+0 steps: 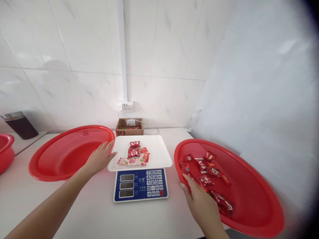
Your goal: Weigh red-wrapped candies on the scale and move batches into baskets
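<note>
A blue-fronted scale (141, 184) stands in the middle with a white weighing tray (159, 156) on top. Several wrapped snacks (136, 153) lie on that tray: red packets and one long pink one. My left hand (99, 158) is open, fingers spread, at the tray's left edge over the rim of the empty red basket (62, 156). My right hand (199, 199) rests on the near-left rim of the right red basket (249, 199), fingers curled by the red snack packets (208, 171) inside; whether it holds one is unclear.
A small cardboard box (129, 127) sits against the tiled wall behind the scale, under a wall socket (127, 107). A red bowl (5, 149) and a dark container (20, 124) are at the far left. A white wall panel closes off the right side.
</note>
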Action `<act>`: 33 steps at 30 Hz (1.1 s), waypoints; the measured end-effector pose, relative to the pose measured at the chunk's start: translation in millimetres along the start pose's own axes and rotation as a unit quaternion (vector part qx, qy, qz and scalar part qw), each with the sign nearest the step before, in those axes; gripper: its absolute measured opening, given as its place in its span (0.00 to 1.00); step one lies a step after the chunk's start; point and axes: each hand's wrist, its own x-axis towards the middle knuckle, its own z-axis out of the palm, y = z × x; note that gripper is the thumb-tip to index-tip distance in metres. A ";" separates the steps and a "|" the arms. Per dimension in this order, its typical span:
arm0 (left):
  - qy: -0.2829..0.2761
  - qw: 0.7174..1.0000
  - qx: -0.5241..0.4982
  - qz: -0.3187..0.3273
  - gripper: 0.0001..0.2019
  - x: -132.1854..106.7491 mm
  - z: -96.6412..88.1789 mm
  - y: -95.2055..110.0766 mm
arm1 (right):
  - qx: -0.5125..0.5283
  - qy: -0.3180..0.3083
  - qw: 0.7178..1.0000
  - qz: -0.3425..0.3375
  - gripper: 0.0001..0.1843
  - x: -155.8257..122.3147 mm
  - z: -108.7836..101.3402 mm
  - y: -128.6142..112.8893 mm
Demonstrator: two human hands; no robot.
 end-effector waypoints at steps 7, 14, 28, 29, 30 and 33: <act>-0.062 0.990 -0.052 0.116 0.23 48.7 4.0 57.2 | -0.008 -0.029 0.999 0.017 0.27 4.9 -3.7 -0.9; -0.084 0.983 -0.058 0.154 0.17 75.7 20.8 81.2 | -0.006 -0.019 1.000 0.018 0.27 6.5 -3.2 0.0; 0.070 0.997 0.012 0.019 0.23 33.8 -35.6 17.7 | -0.023 -0.019 1.000 0.008 0.27 4.5 -5.4 -1.0; 0.050 0.998 0.009 0.040 0.23 29.5 -32.4 20.6 | -0.022 -0.019 1.000 0.010 0.27 4.8 -5.2 -1.4; 0.023 0.997 0.004 0.067 0.23 25.4 -27.0 25.9 | -0.021 -0.022 0.999 0.014 0.27 5.2 -5.1 -1.8; -0.054 0.988 -0.020 0.141 0.21 17.2 -4.5 50.4 | -0.018 -0.033 0.999 0.026 0.27 6.5 -5.3 -2.7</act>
